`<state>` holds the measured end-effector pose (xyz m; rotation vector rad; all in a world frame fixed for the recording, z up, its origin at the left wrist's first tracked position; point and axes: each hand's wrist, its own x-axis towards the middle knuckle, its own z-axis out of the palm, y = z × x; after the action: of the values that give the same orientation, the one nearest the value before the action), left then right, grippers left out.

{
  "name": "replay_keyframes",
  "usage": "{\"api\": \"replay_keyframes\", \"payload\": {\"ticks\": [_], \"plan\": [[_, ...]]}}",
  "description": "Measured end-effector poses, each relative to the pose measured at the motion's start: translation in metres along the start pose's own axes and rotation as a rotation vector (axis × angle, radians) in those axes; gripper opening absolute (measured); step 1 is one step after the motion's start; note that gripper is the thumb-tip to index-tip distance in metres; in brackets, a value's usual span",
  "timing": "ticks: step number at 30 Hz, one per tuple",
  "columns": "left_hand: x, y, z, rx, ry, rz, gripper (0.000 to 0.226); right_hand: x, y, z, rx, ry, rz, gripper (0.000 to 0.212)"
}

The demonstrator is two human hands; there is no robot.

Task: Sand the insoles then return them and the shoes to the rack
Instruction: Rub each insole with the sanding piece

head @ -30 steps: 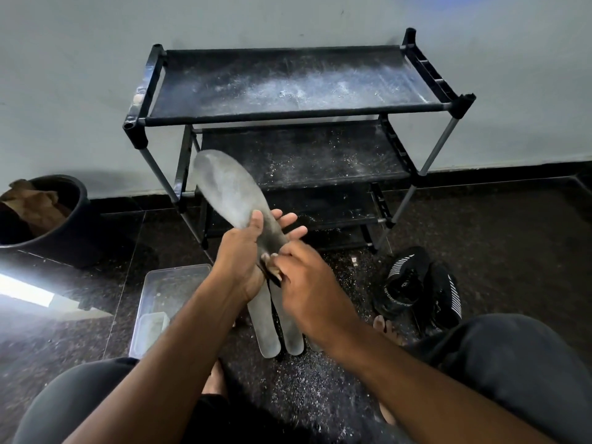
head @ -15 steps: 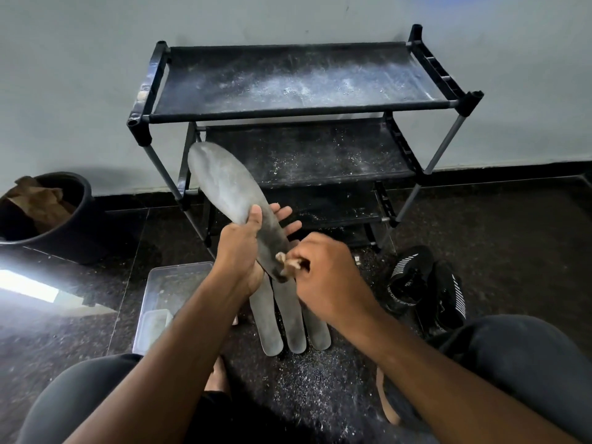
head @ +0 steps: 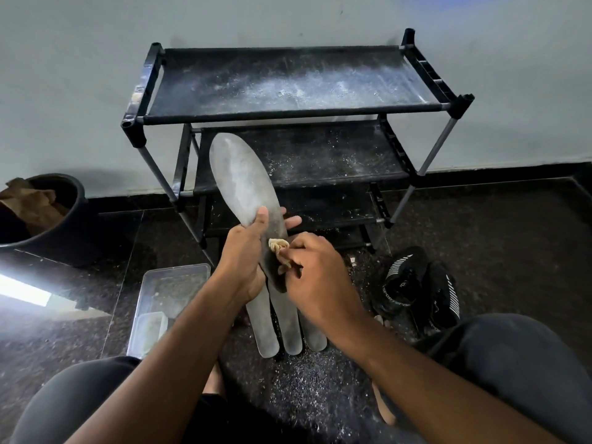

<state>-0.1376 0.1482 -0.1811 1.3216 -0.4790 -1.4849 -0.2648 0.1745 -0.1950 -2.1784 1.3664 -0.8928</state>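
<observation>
Up front, I saw the left hand (head: 245,254) gripping a long, matte grey insole (head: 243,184), toe tilted toward the dusty black rack (head: 288,88). The right hand (head: 315,270) pinched crumpled tan sandpaper (head: 278,246) against its heel. 3 flat insoles (head: 290,328) lay on the speckled floor (head: 512,235) beside black knit shoes (head: 419,290).

Home floor, shoe rack (head: 288,88), plain wall (head: 96,75)

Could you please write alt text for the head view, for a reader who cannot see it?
A seated person's left hand holds up a grey insole while the right hand rubs folded sandpaper on its heel end. Three more insoles lie on the dusty floor before an empty black rack, black shoes at right.
</observation>
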Motion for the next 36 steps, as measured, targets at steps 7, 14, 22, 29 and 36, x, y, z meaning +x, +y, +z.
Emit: {"api": "replay_keyframes", "payload": {"ticks": [7, 14, 22, 29, 36], "plan": [[-0.005, 0.001, 0.003, -0.037, 0.016, -0.086, 0.087, 0.003, -0.003, -0.002, 0.188, 0.008, 0.119, 0.008], [-0.005, -0.004, 0.006, 0.011, 0.005, -0.062, 0.078, -0.003, -0.001, -0.002, -0.121, -0.122, -0.050, 0.031], [-0.007, -0.001, 0.002, 0.000, -0.008, -0.018, 0.083, -0.002, -0.002, -0.003, -0.176, -0.226, -0.132, 0.024], [0.005, -0.003, -0.007, 0.048, 0.008, -0.042, 0.087, 0.004, 0.003, -0.005, 0.219, -0.314, 0.048, 0.006], [-0.005, -0.016, 0.001, 0.418, -0.114, 0.050, 0.075, 0.028, 0.009, -0.033, 0.197, 0.131, 0.115, 0.021]]}}
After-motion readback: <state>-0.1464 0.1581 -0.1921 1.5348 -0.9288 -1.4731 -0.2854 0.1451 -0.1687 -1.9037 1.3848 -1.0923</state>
